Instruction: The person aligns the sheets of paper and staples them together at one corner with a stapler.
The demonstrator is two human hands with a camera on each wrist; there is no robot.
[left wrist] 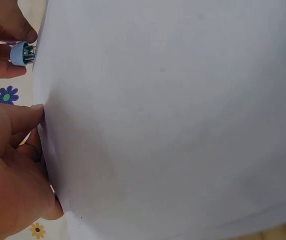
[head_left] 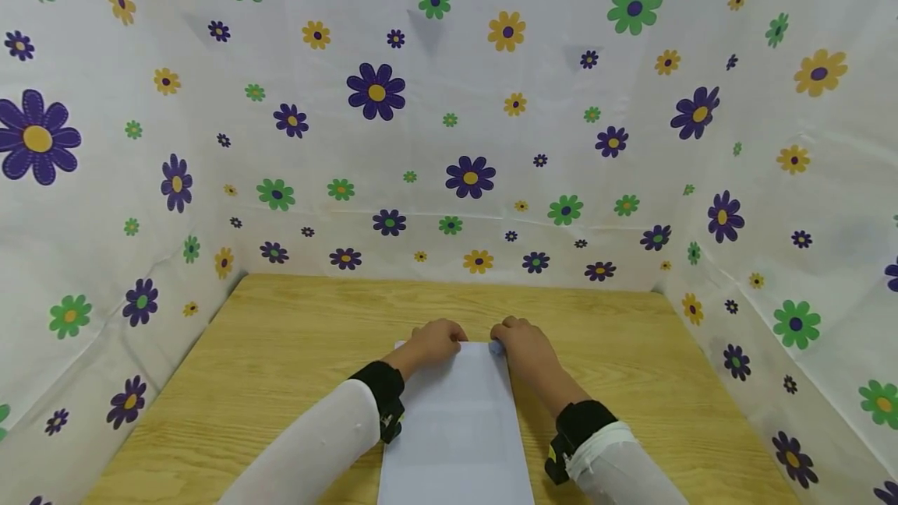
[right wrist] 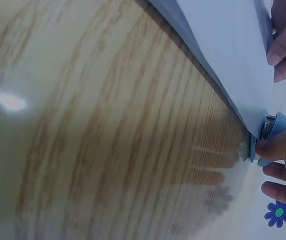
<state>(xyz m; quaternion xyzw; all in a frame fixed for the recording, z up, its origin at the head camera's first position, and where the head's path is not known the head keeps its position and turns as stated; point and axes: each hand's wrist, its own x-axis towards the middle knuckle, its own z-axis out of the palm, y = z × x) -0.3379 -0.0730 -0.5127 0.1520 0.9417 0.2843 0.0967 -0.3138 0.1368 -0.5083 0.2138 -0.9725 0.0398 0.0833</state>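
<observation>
A stack of white paper [head_left: 456,427] lies lengthwise on the table, its far edge between the two hands. My left hand [head_left: 433,341] pinches that far edge near the left corner, thumb on one face and fingers on the other in the left wrist view. At the far right corner, my right hand [head_left: 529,349] grips a small light-blue stapler [right wrist: 281,123], thumb on one side and fingers on the other. In the right wrist view the stapler's jaws stand at the paper's corner; whether they press on it I cannot tell.
The wood-grain table [head_left: 281,333] spreads out on both sides of the paper. A white cloth with printed flowers [head_left: 449,139] hangs behind the table and along both sides. Black straps with small cameras [head_left: 389,404] sit on both wrists.
</observation>
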